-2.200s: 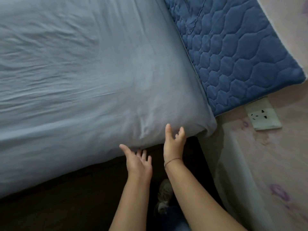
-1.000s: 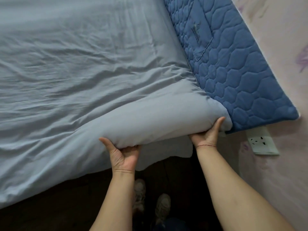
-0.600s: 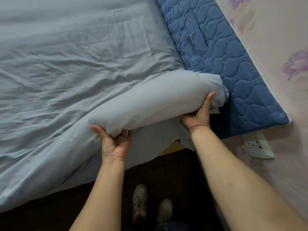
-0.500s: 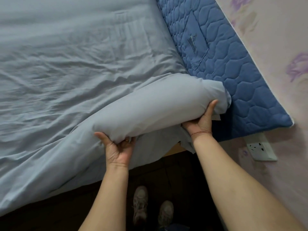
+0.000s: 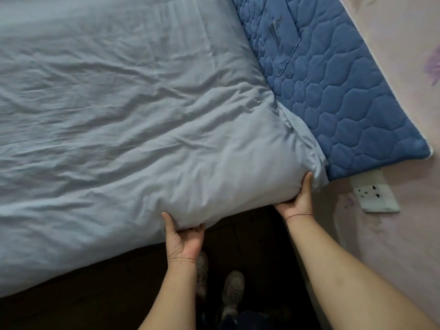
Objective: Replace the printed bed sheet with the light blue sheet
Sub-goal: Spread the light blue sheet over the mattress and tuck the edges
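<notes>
One light blue sheet (image 5: 142, 115), two hands, one quilted blue pad (image 5: 333, 79) at 1 o'clock, one wall socket (image 5: 375, 197) at 4 o'clock and two shoes (image 5: 232, 291) at 6 o'clock. Half a second ago the sheet-wrapped bed corner was lifted higher, with a loose flap hanging below; now it sits lower and no flap shows. The left hand (image 5: 183, 241) and right hand (image 5: 297, 201) grip that corner, thumbs up on it, fingers hidden underneath. The sheet covers the bed from 9 to 12 o'clock, wrinkled and bunched at the held corner.

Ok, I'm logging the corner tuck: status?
Left hand grips light blue sheet at the near edge. Right hand grips its corner. Blue quilted pad and wall close alongside.
</notes>
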`<state>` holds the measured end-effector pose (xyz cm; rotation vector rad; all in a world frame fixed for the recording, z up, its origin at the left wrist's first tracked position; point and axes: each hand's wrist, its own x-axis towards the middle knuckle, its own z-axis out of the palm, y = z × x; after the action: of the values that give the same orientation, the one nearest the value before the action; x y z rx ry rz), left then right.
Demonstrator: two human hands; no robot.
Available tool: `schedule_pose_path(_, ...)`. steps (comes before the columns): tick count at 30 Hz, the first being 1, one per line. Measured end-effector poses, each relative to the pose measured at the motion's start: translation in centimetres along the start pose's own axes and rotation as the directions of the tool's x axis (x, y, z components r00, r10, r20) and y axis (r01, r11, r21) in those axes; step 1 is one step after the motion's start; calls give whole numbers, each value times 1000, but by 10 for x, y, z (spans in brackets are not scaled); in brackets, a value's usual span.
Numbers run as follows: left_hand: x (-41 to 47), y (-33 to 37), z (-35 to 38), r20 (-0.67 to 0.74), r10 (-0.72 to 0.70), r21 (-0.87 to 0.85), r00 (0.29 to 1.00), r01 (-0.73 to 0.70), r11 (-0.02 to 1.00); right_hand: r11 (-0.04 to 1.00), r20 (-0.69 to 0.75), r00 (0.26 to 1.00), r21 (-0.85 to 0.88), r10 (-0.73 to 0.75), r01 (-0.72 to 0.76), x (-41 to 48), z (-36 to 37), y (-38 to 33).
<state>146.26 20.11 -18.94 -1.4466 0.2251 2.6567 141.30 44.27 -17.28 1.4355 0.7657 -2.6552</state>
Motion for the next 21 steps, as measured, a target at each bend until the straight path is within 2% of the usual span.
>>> schedule_pose_path(2, 6, -2, -18, -219, -36, 60, 975, 50, 997, 995, -197, 978, -63, 64, -78, 8, -17, 0)
schedule_pose_path(3, 9, -2, -25, -281, -24, 85, 959, 50, 995, 989, -276, 958, -102, 73, -105, 11, -23, -3)
schedule_pose_path(7, 15, 0, -30, -324, 0, 124, 946, 42, 991, 967, -398, 917, -232, 6, -107, 16, -29, -13)
schedule_pose_path(12, 10, 6, -35, -289, -33, 77, 957, 58, 995, 956, -382, 924, -268, 10, -121, 4, -22, -3)
schedule_pose_path(17, -12, 45, -54, -332, -5, 57, 943, 26, 998, 953, -314, 934, -187, 171, -238, -43, -9, 55)
schedule_pose_path(19, -26, 75, -58, -426, 28, 43, 904, -11, 999, 937, -311, 917, -161, 248, -309, -64, -2, 85)
schedule_pose_path(21, -41, 107, -54, -565, 98, 97, 819, -52, 994, 907, -307, 893, -161, 328, -389, -82, 10, 116)
